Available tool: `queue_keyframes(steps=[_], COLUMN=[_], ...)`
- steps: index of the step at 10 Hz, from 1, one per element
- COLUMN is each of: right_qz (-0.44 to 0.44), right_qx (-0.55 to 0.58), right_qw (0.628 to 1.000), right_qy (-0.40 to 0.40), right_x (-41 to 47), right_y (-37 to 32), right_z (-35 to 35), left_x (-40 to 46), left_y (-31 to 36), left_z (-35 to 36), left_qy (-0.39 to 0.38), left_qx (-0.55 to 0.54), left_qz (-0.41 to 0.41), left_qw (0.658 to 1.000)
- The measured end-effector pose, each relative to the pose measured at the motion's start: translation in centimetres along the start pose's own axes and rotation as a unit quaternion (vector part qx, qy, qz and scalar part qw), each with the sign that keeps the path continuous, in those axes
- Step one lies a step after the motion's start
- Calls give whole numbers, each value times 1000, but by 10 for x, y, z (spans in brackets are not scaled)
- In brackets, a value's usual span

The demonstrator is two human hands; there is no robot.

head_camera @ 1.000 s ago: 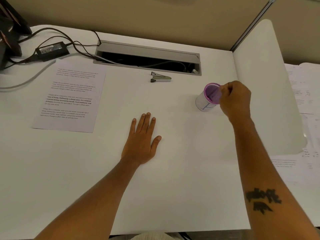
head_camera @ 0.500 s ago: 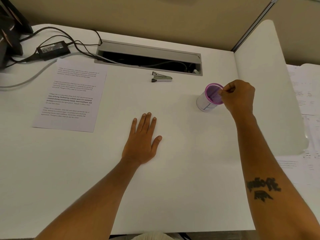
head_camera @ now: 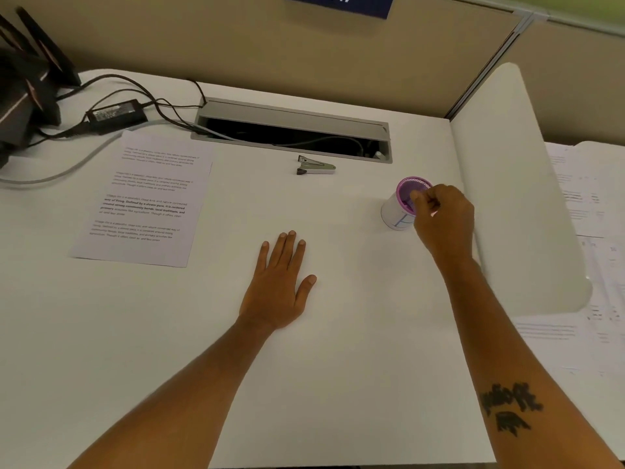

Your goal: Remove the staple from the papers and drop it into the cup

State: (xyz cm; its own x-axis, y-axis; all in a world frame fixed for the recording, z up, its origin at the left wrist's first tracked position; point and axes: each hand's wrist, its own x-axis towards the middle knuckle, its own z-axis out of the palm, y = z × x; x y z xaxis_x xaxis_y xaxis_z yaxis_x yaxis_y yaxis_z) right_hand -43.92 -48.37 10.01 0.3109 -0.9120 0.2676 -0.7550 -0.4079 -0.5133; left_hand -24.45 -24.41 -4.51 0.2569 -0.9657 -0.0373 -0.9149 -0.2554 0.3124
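Note:
A small white cup (head_camera: 393,213) with a purple mesh liner stands at the right of the white desk (head_camera: 338,350). My right hand (head_camera: 446,220) hovers at the cup's right side. Its thumb and fingertips are pinched together over the cup's mouth, as if on something tiny. The staple itself is too small to make out. My left hand (head_camera: 279,286) rests flat and open on the desk at the middle, holding nothing. The printed papers (head_camera: 145,201) lie flat at the left, away from both hands.
A grey staple remover (head_camera: 316,165) lies behind the middle of the desk, in front of an open cable tray (head_camera: 291,130). A power adapter (head_camera: 116,113) and cables sit at the back left. A white divider panel (head_camera: 517,198) rises on the right, with more papers (head_camera: 592,214) beyond it.
My right hand's pinched fingertips have shifted from the cup's right rim to over its mouth. The left hand has stayed flat in the same spot.

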Motion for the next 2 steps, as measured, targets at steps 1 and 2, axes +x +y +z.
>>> queue_keyframes(steps=[1, 2], right_qz=[-28, -63], right_qx=[29, 26], right_qw=[999, 996], right_qy=[-28, -60], right_x=[-28, -56], right_y=[-16, -33], right_z=[8, 24], left_x=[-2, -8], left_y=[-1, -3], left_z=[-8, -23], left_qy=[-14, 6], left_qx=[-48, -100], left_qz=[2, -12], left_qw=[999, 995])
